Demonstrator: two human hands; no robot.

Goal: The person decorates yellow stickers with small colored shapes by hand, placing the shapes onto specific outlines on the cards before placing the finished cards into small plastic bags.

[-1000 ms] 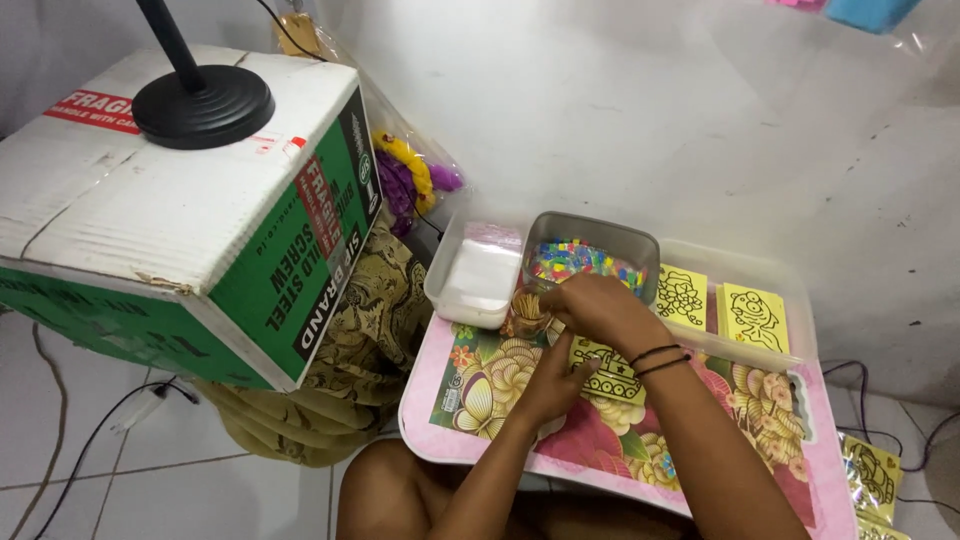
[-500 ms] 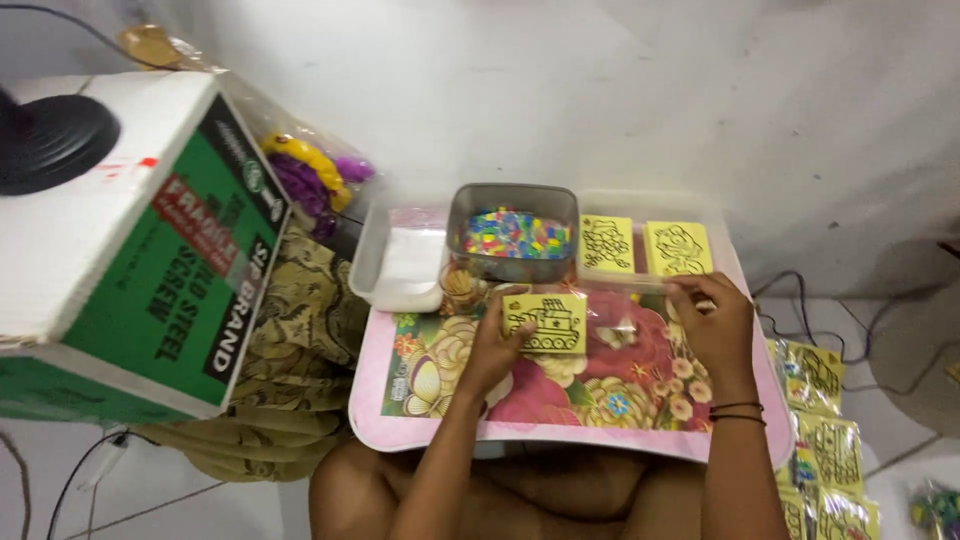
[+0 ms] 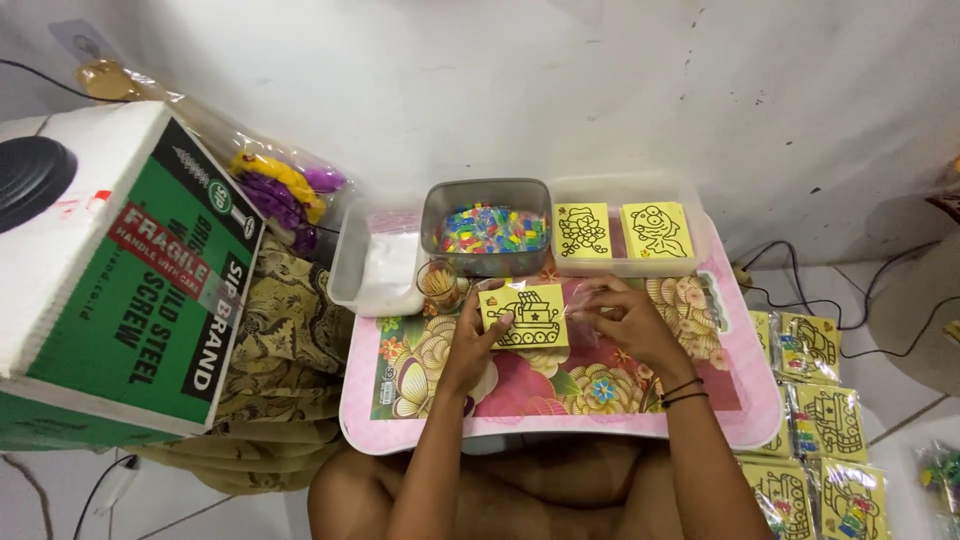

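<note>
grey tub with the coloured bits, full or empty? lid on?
Partly full, no lid. The grey tub is open on top, and small multicoloured pieces cover its bottom, well below the rim.

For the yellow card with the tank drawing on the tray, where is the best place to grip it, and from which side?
By its short side edges, one from each side. The yellow tank card is thin and lies nearly flat over the flowered tray, so a pinch at an edge likely suits it best. The left hand already has its left edge, and the right hand is at its right edge.
</note>
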